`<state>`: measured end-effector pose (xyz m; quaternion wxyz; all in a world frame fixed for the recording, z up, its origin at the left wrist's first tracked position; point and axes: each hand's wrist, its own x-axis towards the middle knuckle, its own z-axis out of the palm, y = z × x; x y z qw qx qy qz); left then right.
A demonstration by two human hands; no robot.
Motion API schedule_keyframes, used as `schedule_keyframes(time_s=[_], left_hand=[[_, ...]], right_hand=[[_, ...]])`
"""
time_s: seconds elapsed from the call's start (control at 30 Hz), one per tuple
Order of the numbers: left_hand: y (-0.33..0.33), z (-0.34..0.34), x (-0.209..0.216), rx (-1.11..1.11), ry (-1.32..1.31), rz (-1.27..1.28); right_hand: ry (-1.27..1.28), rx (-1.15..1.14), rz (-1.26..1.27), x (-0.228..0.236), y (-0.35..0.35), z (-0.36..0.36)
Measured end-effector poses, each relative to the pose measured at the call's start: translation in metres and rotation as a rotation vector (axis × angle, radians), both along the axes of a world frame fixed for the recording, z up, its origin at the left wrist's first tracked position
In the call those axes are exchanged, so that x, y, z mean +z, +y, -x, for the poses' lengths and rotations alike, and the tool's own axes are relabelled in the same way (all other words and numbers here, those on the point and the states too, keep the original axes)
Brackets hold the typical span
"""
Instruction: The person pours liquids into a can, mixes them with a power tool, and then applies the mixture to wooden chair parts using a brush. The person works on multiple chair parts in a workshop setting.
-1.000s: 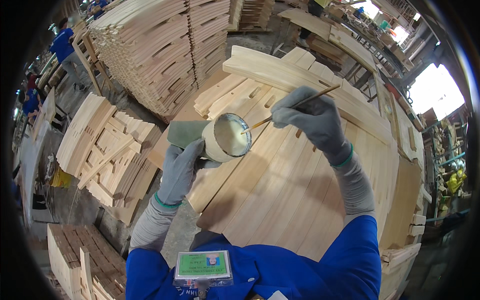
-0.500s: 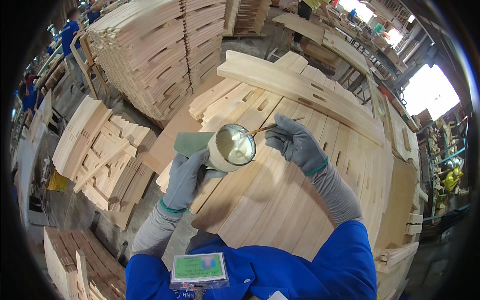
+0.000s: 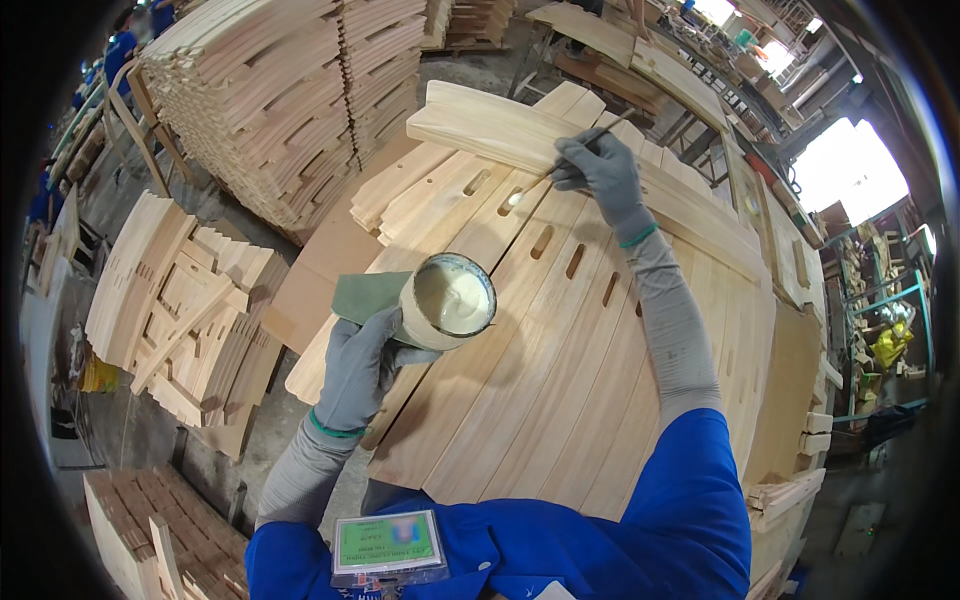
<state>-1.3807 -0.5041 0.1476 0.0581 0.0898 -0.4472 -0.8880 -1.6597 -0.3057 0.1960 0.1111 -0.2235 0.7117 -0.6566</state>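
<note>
My gloved left hand (image 3: 362, 365) is closed around a cup (image 3: 418, 312) that contains creamy white paste (image 3: 455, 297). A flat green sheet (image 3: 368, 298) is also in this hand, sticking out beside the cup. Between the fingers of my gloved right hand (image 3: 608, 178) is a thin wooden stick (image 3: 540, 183). Its white-coated tip is at an elongated slot (image 3: 509, 202) in one of the pale wooden boards (image 3: 500, 345); whether it touches the wood I cannot tell. The boards lie side by side in front of me, and several have slots.
One board (image 3: 490, 125) lies crosswise over the far ends of the others. Tall stacks of slotted wooden parts (image 3: 270, 110) stand behind at the left, with a lower pile (image 3: 190, 310) nearer. A person in blue (image 3: 120, 50) is at the far left. Workbenches (image 3: 670, 80) are at the far right.
My right hand has moved away from the cup, farther out over the boards, bringing the stick from the paste to a slot. The cup has shifted slightly left in view.
</note>
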Motion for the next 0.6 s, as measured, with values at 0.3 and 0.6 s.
schedule_keyframes(time_s=[0.3, 0.6], left_hand=[[-0.003, -0.002, -0.002, 0.005, -0.003, 0.267], [0.001, 0.003, 0.002, 0.015, -0.067, -0.029]], right_hand=[[0.450, 0.212, -0.469, 0.006, -0.029, -0.001], [0.371, 0.274, -0.441, 0.010, -0.019, 0.026]])
